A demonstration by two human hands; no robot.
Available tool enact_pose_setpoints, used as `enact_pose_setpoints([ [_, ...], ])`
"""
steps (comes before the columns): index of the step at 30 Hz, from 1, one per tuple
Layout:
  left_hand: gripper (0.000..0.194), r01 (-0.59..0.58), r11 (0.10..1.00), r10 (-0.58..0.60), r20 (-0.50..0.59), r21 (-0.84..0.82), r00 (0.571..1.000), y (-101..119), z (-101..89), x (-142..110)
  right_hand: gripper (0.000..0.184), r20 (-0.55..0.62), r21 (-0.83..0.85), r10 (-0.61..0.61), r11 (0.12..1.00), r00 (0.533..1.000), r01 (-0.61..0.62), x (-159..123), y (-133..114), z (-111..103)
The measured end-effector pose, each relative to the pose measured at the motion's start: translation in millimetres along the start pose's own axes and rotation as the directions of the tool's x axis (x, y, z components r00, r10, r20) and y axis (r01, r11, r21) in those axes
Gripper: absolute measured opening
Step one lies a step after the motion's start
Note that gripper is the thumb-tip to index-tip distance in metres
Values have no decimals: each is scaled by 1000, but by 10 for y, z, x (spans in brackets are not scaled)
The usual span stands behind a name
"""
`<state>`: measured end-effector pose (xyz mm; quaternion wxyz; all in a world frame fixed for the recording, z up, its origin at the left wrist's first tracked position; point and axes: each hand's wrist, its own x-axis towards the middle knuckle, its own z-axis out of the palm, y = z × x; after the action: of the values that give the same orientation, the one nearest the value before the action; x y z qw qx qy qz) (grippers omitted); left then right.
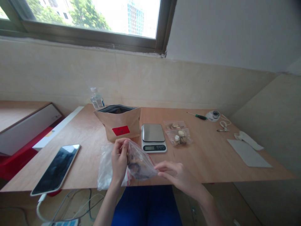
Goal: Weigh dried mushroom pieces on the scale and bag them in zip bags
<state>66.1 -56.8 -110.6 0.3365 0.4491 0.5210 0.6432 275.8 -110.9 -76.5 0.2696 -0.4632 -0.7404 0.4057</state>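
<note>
A clear zip bag (142,161) with brownish dried pieces inside is held up over the table's front edge. My left hand (120,158) grips its left side between thumb and fingers. With thumb and fingers together, my right hand (174,174) pinches the bag's right end at the red-lined zip. Beneath my left hand lies a pile of flat plastic bags (104,169). Just beyond the held bag is a digital scale (154,138) with a bare metal plate. Left of the scale stands an open brown paper pouch (122,124) with a red label, its contents mostly dark.
Filled zip bags (180,135) lie right of the scale. A smartphone (57,168) with a plugged-in cable sits front left, a bottle (97,99) behind the pouch. Farther right are a screwdriver (199,117), a dome camera (213,115) and a white sheet (249,153).
</note>
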Motion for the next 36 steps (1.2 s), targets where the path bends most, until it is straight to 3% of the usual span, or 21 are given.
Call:
enact_pose_setpoints([
  [3,24,6,1000,-6,37,-11,999,24,-5,53,15,52,-96,-89,991,995,93,38,-35,-7],
  [9,19,-152,970,141,71,189,987,13,-70,136,19,55,-213,-340,914,939,344,69,-157,-58],
  [15,18,-269,933,250,104,238,963,51,-73,199,32,39,-292,-377,881,925,372,52,-329,-118],
  [18,19,-258,948,245,89,188,965,116,-34,187,33,-15,-227,-411,889,911,398,56,-287,-84],
  [21,20,-227,966,216,96,124,972,179,5,151,27,-212,-112,-449,894,868,434,51,-197,4],
  [23,22,-200,975,192,83,100,978,209,18,126,22,-424,-2,-377,910,823,416,43,-147,67],
  [25,23,-168,981,164,46,97,985,223,15,106,19,-555,119,-238,926,797,359,32,-119,112],
  [27,24,-140,984,142,-8,107,990,221,0,89,22,-544,208,-134,935,829,288,22,-109,133],
  [30,26,-96,989,104,-69,112,992,203,-25,64,28,-427,253,-33,955,904,155,16,-105,150],
  [33,26,-71,993,80,-88,96,993,187,-35,35,23,-399,325,85,944,913,54,32,-92,180],
  [36,27,-79,992,90,-118,95,989,182,-33,9,24,-395,467,169,883,903,39,70,-71,213],
])
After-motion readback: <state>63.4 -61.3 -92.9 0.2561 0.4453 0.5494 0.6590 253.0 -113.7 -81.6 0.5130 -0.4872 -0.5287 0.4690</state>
